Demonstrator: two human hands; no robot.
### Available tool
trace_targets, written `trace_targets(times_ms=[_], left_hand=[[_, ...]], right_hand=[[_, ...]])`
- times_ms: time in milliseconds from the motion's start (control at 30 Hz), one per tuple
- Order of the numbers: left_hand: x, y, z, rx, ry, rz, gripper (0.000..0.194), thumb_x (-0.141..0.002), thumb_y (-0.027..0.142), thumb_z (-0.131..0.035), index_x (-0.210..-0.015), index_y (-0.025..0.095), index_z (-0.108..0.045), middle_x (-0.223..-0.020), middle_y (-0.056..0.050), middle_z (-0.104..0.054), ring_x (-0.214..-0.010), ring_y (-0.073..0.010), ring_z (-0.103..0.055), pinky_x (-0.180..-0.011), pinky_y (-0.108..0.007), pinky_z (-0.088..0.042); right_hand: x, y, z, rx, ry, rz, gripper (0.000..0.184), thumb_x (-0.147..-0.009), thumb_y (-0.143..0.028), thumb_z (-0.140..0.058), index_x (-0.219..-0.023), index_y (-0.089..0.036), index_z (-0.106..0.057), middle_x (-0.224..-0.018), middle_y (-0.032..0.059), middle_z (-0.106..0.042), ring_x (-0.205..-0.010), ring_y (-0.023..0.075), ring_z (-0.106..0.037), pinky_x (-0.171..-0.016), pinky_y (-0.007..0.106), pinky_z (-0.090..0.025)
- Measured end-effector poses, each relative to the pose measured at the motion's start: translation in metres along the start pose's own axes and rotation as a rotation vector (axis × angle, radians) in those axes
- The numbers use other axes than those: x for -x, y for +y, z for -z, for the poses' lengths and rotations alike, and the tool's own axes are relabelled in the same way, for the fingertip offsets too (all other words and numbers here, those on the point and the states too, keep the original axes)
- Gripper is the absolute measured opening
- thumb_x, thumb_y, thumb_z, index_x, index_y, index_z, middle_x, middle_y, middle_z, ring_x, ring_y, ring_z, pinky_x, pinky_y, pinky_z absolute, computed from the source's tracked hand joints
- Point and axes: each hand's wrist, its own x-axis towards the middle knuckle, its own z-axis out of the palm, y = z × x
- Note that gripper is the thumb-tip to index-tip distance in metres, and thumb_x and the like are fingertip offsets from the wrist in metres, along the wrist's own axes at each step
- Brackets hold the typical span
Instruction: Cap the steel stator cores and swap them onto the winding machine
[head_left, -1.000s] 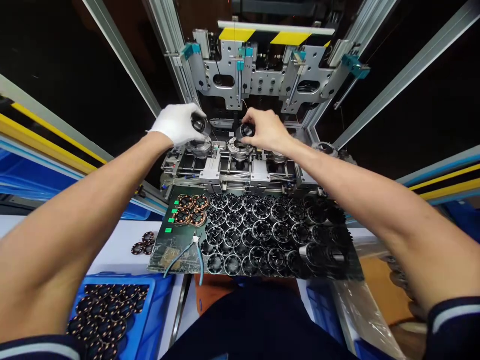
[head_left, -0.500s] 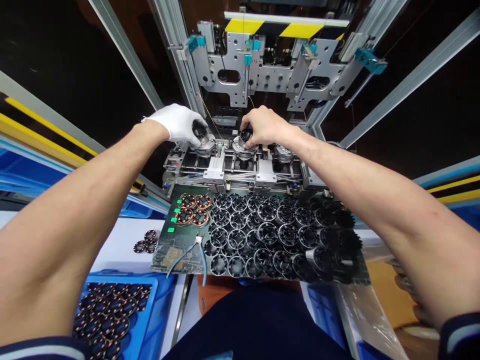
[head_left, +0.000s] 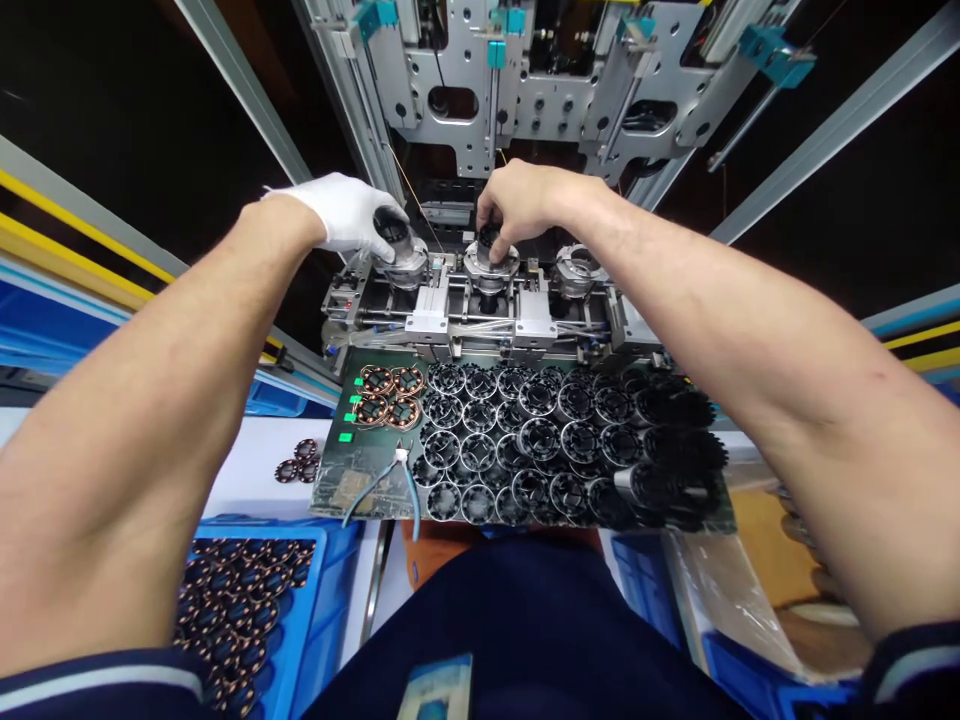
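Note:
My left hand (head_left: 341, 212), in a white glove, is closed on a black round part (head_left: 393, 227) sitting in the left metal holder (head_left: 409, 263) of a machine fixture. My bare right hand (head_left: 521, 197) pinches a second black round part (head_left: 489, 238) down in the middle holder (head_left: 490, 266). A third holder (head_left: 577, 270) to the right stands with nothing in it. In front of the fixture lies a tray (head_left: 341, 480) packed with several black ring-shaped parts (head_left: 525, 445) and a few copper-wound ones (head_left: 390, 394).
Blue-handled cutters (head_left: 390, 485) lie on the tray's near left corner. A blue bin (head_left: 251, 620) of wound coils sits at the lower left, with a few loose coils (head_left: 298, 462) on the white table. The machine's metal frame (head_left: 525, 100) rises behind the fixture.
Both hands have lowered the black parts from just above the holders down into them. The camera has tilted, so the fixture sits higher in view.

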Motion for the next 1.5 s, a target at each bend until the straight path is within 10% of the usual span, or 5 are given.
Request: trace_targets(times_ms=[200, 567, 833, 1200, 1500], left_hand=[[0.044, 0.013, -0.060, 0.117, 0.080, 0.005, 0.139, -0.075, 0.064, -0.096, -0.186, 0.009, -0.031, -0.198, -0.021, -0.018, -0.177, -0.0510, -0.036, -0.145, -0.073, -0.029], [0.065, 0.047, -0.085, -0.054, 0.076, 0.116, 0.119, -0.088, 0.030, -0.082, -0.188, 0.008, -0.021, -0.199, -0.024, -0.013, -0.183, -0.0497, -0.020, -0.146, -0.066, -0.030], [0.062, 0.059, -0.045, 0.176, 0.144, 0.020, 0.137, -0.067, 0.096, -0.080, -0.168, 0.006, -0.055, -0.190, -0.027, -0.039, -0.176, -0.0477, -0.039, -0.140, -0.068, -0.032], [0.257, 0.296, -0.119, 0.183, 0.261, -0.656, 0.056, -0.096, 0.039, -0.092, -0.149, 0.032, -0.074, -0.179, -0.020, -0.058, -0.169, -0.0570, -0.050, -0.126, -0.085, -0.052], [0.225, 0.356, -0.153, -0.052, 0.086, -0.707, 0.013, -0.097, 0.024, -0.091, -0.108, 0.019, -0.087, -0.179, -0.020, -0.058, -0.168, -0.0543, -0.052, -0.132, -0.076, -0.052]], right_hand=[[-0.010, -0.007, 0.002, -0.251, -0.010, -0.152, 0.047, -0.077, -0.049, -0.109, -0.092, -0.009, -0.088, -0.098, 0.0023, -0.087, -0.119, 0.0287, -0.084, -0.119, 0.043, -0.061], [0.080, -0.077, -0.068, -0.061, 0.090, -0.128, 0.100, -0.098, -0.027, -0.077, -0.185, -0.003, -0.031, -0.195, 0.0254, -0.020, -0.183, 0.0463, -0.019, -0.147, 0.073, -0.029], [0.118, -0.088, -0.028, -0.134, 0.007, -0.134, 0.090, -0.104, -0.028, -0.067, -0.184, -0.004, -0.034, -0.193, 0.0244, -0.027, -0.181, 0.0427, -0.028, -0.147, 0.065, -0.032], [0.469, -0.093, -0.052, -0.262, 0.511, -0.124, 0.023, -0.103, -0.045, -0.086, -0.123, -0.034, -0.081, -0.164, 0.0132, -0.070, -0.154, 0.0416, -0.064, -0.128, 0.074, -0.054], [0.496, -0.088, -0.097, -0.098, 0.347, -0.078, 0.010, -0.105, -0.028, -0.088, -0.107, -0.023, -0.081, -0.175, 0.0193, -0.061, -0.166, 0.0501, -0.052, -0.134, 0.085, -0.041]])
